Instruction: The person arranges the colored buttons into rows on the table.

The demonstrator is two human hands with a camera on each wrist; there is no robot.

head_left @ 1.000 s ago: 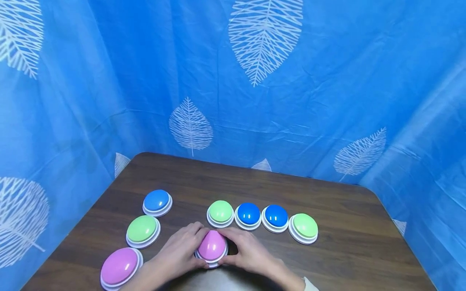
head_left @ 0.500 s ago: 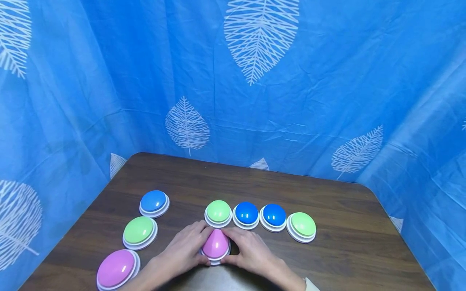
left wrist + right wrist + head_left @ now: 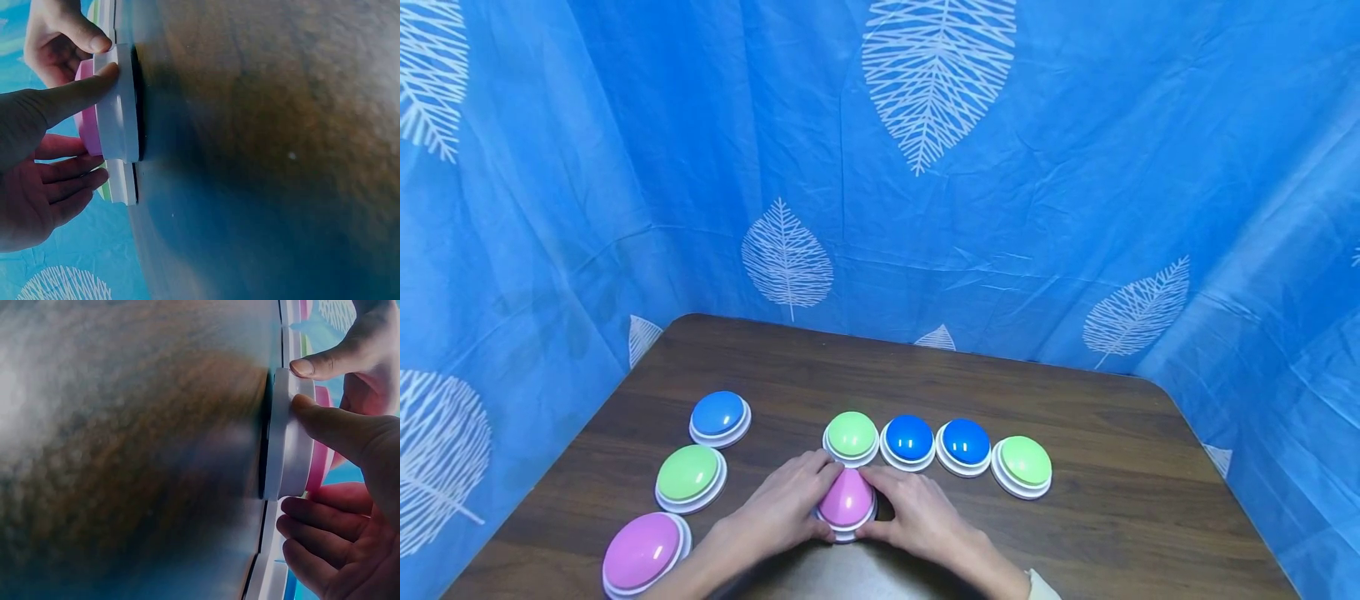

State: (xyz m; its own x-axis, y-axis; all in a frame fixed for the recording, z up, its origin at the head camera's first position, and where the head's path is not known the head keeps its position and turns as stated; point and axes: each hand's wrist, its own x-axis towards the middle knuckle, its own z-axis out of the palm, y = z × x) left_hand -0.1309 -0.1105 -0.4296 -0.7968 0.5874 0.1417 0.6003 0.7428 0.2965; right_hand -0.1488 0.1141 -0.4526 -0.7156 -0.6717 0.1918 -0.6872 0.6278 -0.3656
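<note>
A pink push button (image 3: 846, 500) with a white round base stands on the table in the middle of the near side. My left hand (image 3: 784, 506) grips its left side, thumb at the near edge of the base. From the right, my right hand (image 3: 919, 518) holds the same button, its thumb (image 3: 328, 425) on the white base in the right wrist view. Straight behind it sits a green button (image 3: 852, 435), at the left end of a row. The pink button's far edge is hidden by my fingers, so I cannot tell whether the two bases touch.
Right of that green button run two blue buttons (image 3: 910, 438) and another green button (image 3: 1026, 461). Along the left side stand a blue button (image 3: 718, 413), a green one (image 3: 688, 473) and a pink one (image 3: 642, 551). A blue leaf-print curtain (image 3: 880, 167) surrounds the brown table (image 3: 1112, 500).
Both hands have slid the pink button a little away from me and to the right, closer to the green button behind it. The head view shifted slightly; the other buttons stay in place.
</note>
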